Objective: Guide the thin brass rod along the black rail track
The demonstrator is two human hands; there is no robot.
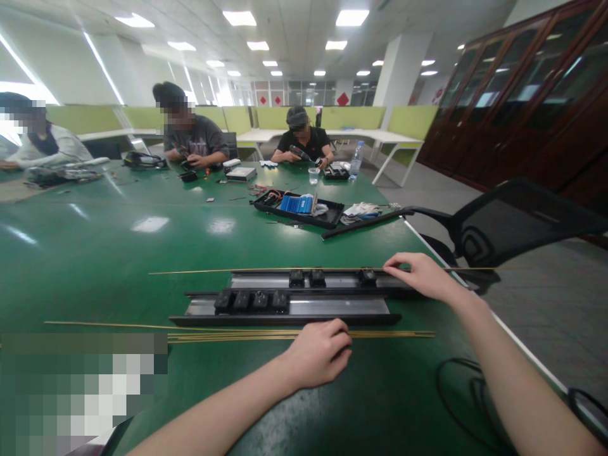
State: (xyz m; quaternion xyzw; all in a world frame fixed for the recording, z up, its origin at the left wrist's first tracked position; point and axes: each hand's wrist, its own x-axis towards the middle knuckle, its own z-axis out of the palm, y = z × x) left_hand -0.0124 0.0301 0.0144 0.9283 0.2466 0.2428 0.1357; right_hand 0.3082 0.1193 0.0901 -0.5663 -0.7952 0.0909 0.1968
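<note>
My right hand [418, 273] is closed in a pinch on a thin brass-coloured rod [213, 271], which runs along the far edge of a dark channel rail [266, 280]. On that rail sit black blocks [316, 277], two close together and one nearer my right hand. A second rail [339, 306] lies in front, with several black blocks [243, 300] side by side in its left half. My left hand [323, 354] rests on the table over a bundle of brass-coloured rods [228, 335]. Its fingers are curled; whatever is inside them is hidden.
Beyond the rails lie a black tray [332, 218] with a blue part, white gloves [363, 211] and a black bar [363, 223]. A mesh chair [522, 215] stands at the right edge; a black cable [444, 392] lies near my right forearm. Several people work across the green table [118, 247].
</note>
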